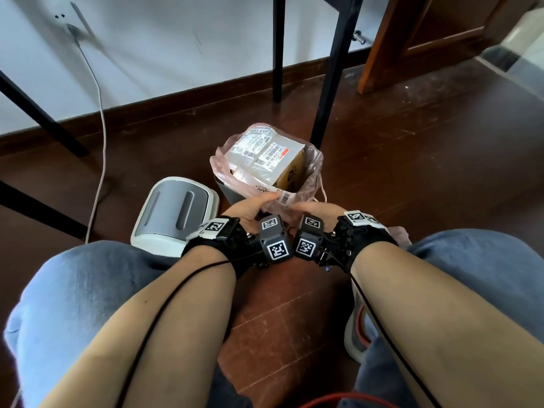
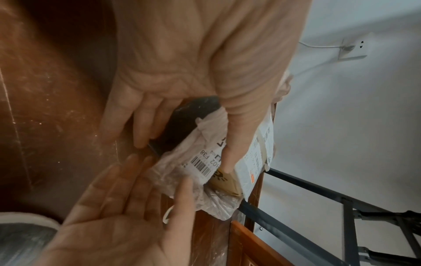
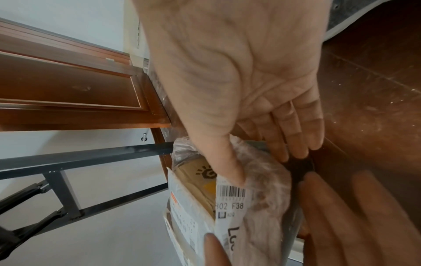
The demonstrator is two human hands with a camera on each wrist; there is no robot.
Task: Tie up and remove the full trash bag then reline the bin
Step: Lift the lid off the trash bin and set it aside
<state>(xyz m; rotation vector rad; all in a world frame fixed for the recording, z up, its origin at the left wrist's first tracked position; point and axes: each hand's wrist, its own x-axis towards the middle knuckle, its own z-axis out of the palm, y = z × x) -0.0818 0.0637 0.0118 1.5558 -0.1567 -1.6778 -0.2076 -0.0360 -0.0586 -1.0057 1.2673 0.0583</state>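
A small grey bin [image 1: 232,192] stands on the wooden floor, lined with a pinkish see-through trash bag [image 1: 312,172]. The bag is stuffed with a cardboard box [image 1: 291,173] and labelled white packaging [image 1: 259,148] that rise above the rim. Both hands are at the near rim. My left hand [image 1: 259,206] has its thumb on a barcode label [image 2: 202,164] while straight fingers [image 2: 141,129] lie along the dark bin wall [image 2: 182,124]. My right hand [image 3: 266,165] lays its thumb on the crumpled bag edge [image 3: 268,198], its fingers [image 3: 296,140] straight down the outside. Neither hand grips anything.
The bin's grey-and-white lid [image 1: 173,214] lies on the floor just left of the bin. Black table legs [image 1: 332,69] stand right behind it. A white cable [image 1: 100,113] runs down the wall at left, and a wooden door frame [image 1: 379,48] stands at back right. My knees flank the hands.
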